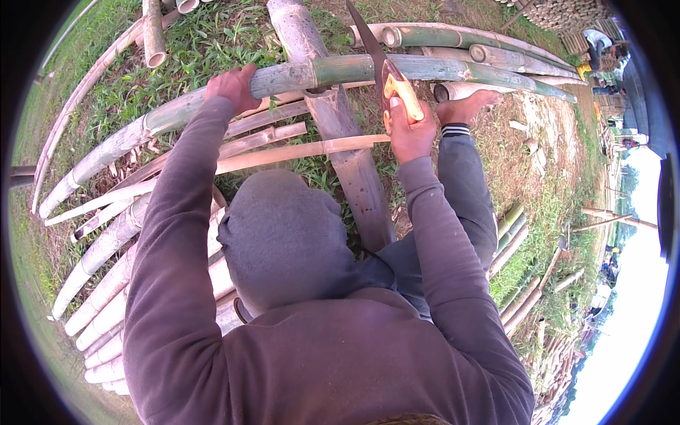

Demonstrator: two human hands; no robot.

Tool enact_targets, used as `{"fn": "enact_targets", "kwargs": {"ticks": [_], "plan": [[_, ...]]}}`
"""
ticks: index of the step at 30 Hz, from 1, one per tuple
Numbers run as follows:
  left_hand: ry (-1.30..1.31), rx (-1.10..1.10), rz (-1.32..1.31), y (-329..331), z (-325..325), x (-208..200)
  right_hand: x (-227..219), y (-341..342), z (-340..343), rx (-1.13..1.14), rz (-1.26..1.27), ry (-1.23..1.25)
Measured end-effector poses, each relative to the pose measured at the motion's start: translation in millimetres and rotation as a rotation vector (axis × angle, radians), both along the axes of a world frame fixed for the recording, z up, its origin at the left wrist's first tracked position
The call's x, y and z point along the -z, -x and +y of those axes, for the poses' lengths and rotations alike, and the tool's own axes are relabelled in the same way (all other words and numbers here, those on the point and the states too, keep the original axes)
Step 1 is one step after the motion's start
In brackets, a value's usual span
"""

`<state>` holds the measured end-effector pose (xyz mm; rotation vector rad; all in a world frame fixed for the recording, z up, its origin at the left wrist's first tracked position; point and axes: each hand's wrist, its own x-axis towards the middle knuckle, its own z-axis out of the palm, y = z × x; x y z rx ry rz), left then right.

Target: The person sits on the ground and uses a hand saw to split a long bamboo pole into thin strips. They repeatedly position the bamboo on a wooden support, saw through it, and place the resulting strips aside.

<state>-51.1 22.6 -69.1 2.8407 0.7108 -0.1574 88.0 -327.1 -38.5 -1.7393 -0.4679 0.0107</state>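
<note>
1. Head view: one long green-grey bamboo pole (343, 69) across one thick pale bamboo log (338, 124).
2. Left hand (234, 88) curled over pole; right hand (413, 134) closed round one yellow-handled steel saw (372, 44).
3. Blade runs to upper picture edge; can't tell if tip is cut off.

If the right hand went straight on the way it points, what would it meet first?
Holding the handsaw, the right hand would probably meet the long bamboo pole crossed by the blade, though depth is unclear.

At upper centre we see a thick bamboo log (365, 195) bearing a long green-grey pole (345, 69) and a pale split strip (283, 153); grassy ground (212, 49) carries more poles (439, 37) at upper right.
</note>
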Motion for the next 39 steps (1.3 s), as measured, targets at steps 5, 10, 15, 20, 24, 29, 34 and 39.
{"fn": "enact_targets", "kwargs": {"ticks": [5, 10, 15, 20, 24, 29, 34, 39], "plan": [[0.025, -0.020, 0.075, -5.6, 1.3, 1.9, -30.6, -18.1, 15.7, 0.024, 0.008, 0.191], [-0.007, -0.044, 0.079, -4.5, -6.3, -1.8, -59.8, -35.0, 30.2, 0.031, 0.014, 0.289], [-0.014, -0.025, 0.083, -1.1, -7.7, -5.1, -106.0, 48.6, -47.9, 0.057, 0.135, 0.307], [-0.006, -0.029, 0.123, -5.4, -3.3, 0.4, -128.2, 111.9, -116.1, 0.094, 0.204, 0.222], [-0.022, -0.024, 0.080, -5.1, -5.3, -3.0, -81.9, 11.1, -18.6, 0.026, -0.072, 0.336], [0.013, -0.036, 0.121, 2.3, -14.0, -15.9, -46.0, -27.3, 14.2, 0.060, -0.079, 0.342], [0.008, -0.029, 0.109, -0.8, -10.4, -11.3, -92.3, 96.2, -119.4, 0.070, 0.154, 0.231], [0.003, -0.025, 0.126, -2.3, -6.3, -4.9, -85.3, 72.8, -90.0, 0.067, 0.042, 0.213]]}}
